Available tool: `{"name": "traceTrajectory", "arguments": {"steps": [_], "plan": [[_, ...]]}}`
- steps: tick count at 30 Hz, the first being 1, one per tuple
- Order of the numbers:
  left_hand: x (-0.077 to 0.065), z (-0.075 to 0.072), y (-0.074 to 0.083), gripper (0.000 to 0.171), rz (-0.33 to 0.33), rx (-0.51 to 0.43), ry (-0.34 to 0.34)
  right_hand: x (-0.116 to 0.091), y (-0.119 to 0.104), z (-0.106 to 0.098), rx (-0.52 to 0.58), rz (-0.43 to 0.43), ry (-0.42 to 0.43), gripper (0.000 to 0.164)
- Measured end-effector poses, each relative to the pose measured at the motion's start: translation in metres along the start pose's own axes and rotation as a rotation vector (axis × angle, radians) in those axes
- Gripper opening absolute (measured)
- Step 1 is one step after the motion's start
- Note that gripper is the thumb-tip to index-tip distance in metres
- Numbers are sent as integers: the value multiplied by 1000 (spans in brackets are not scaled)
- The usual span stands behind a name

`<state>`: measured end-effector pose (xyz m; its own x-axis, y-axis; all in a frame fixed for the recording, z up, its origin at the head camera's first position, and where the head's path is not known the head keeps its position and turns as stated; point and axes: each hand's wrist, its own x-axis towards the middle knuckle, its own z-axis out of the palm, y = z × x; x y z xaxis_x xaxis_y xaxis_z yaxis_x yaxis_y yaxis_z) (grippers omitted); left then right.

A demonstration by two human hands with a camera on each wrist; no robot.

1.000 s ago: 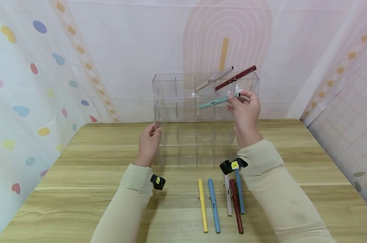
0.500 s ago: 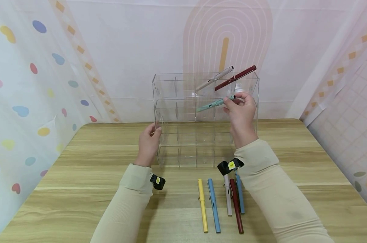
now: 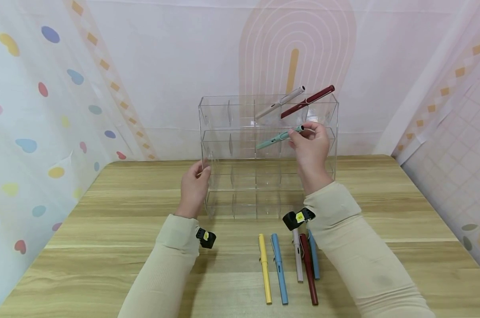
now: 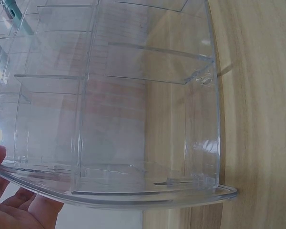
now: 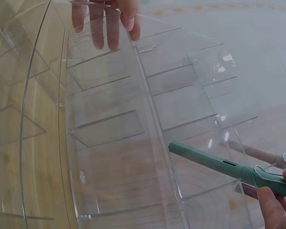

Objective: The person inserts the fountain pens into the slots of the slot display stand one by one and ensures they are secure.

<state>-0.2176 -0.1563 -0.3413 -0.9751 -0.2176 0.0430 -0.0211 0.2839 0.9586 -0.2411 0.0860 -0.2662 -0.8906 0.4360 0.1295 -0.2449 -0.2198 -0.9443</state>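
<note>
A clear acrylic rack with tiered compartments stands on the table. My left hand grips its left side panel, thumb in front and fingers behind in the left wrist view. With thumb and fingers, my right hand pinches a mint green pen near its capped end. The pen slants, its lower end right at the front edge of the second tier in the right wrist view. Above it, a pale grey pen and a dark red pen lean in neighbouring top-tier compartments.
On the wooden table, in front of the rack, lie a yellow pen, a blue pen, a greyish pen, a dark red pen and another blue pen, partly under the right sleeve. A patterned curtain hangs behind.
My right hand has moved left and slightly down with the mint green pen, bringing its lower end down at the second tier. My left hand keeps its grip on the rack.
</note>
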Motion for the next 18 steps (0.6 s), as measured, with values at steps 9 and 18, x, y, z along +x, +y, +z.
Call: {"name": "traceTrajectory", "arguments": {"steps": [9,18], "plan": [[-1,0,2,39,1,-1,2,-1,-2,-1,-44,-6,-21,31],[-1,0,2,39,7,-3,-1,0,-2,-2,-48,-3,-24,32]]}}
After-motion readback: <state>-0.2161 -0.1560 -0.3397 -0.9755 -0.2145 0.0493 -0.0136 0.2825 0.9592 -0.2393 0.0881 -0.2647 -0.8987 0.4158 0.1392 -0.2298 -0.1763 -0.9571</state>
